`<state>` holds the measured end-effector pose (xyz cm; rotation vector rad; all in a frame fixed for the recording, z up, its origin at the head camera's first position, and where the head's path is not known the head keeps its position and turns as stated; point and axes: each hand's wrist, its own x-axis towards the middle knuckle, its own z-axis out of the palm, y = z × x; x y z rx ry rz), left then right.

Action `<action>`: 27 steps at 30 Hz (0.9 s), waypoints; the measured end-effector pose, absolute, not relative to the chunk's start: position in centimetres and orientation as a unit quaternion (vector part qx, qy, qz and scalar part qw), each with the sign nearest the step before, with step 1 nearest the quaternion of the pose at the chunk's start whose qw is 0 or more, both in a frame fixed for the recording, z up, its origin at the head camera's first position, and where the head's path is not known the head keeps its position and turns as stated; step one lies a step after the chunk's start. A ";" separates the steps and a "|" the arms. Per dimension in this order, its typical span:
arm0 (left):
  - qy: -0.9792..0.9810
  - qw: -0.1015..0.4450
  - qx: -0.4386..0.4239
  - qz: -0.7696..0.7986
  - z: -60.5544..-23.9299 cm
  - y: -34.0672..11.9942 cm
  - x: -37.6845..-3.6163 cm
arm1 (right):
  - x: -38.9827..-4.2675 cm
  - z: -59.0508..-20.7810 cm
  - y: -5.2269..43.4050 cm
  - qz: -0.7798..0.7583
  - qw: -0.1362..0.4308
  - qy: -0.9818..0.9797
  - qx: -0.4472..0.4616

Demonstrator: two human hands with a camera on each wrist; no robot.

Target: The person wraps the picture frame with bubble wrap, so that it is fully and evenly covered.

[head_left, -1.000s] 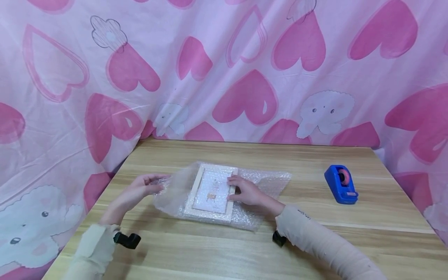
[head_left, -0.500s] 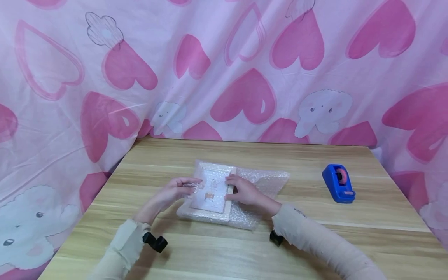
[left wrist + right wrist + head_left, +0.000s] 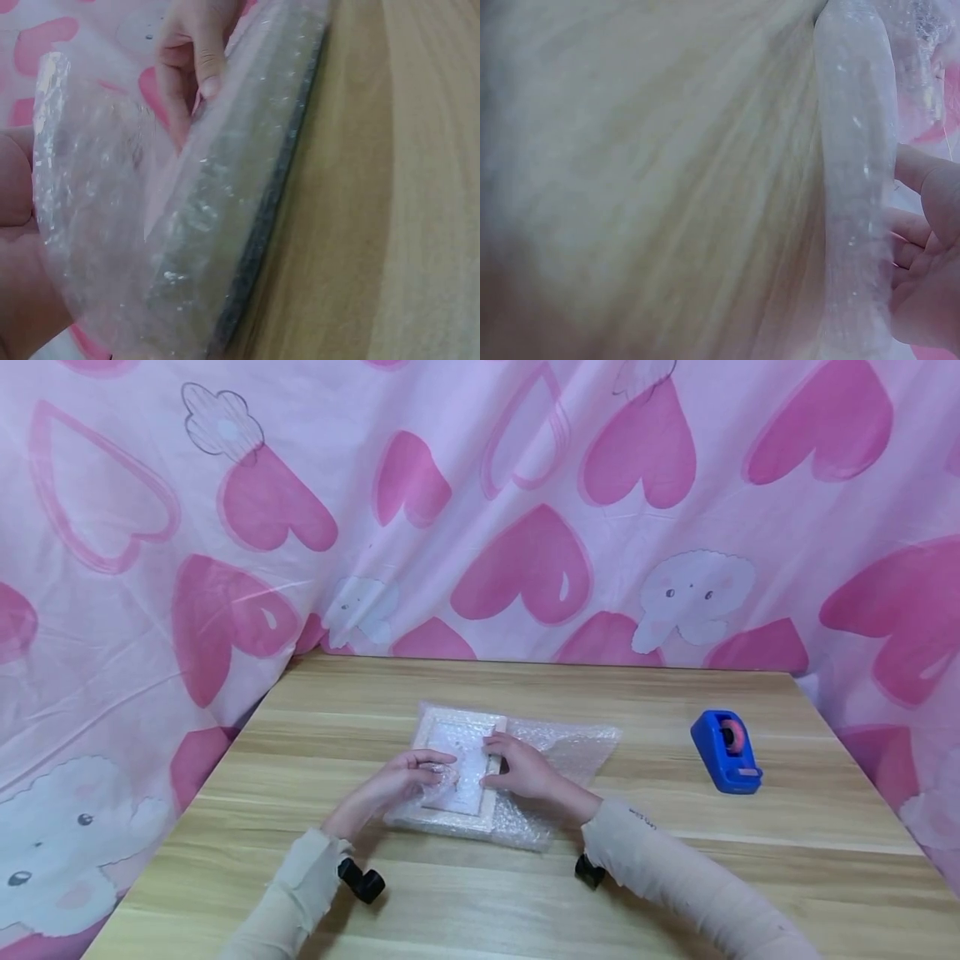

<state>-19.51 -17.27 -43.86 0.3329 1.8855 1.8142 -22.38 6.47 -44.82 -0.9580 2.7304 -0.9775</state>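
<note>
A white picture frame [image 3: 491, 806] with a small drawing in it lies face up on a sheet of clear bubble wrap [image 3: 581, 747]. My left hand [image 3: 397, 781] pinches the wrap's left flap and holds it folded over the frame's left part. In the left wrist view the flap [image 3: 94, 202] arches up from the frame's side, partly hiding the left hand [image 3: 26, 255]. The fingertips and thumb of my right hand [image 3: 528, 768] press on the frame's right border. Bubble wrap also spreads out under and beyond that hand.
A blue tape dispenser [image 3: 727, 752] with a pink roll stands to the right on the wooden table [image 3: 480, 902]. Behind and left of the table hangs a pink curtain [image 3: 420, 568] with hearts. Black cameras [image 3: 362, 882] sit at both wrists.
My left hand has moved right, bringing the bubble wrap's left flap from beside the frame to over its middle. The right hand has stayed in place on the frame's right border.
</note>
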 end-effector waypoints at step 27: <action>0.812 0.221 0.152 0.519 -43.7 -15.2 -18.3 | -22.3 -45.3 6.7 -0.351 0.035 0.876 -0.330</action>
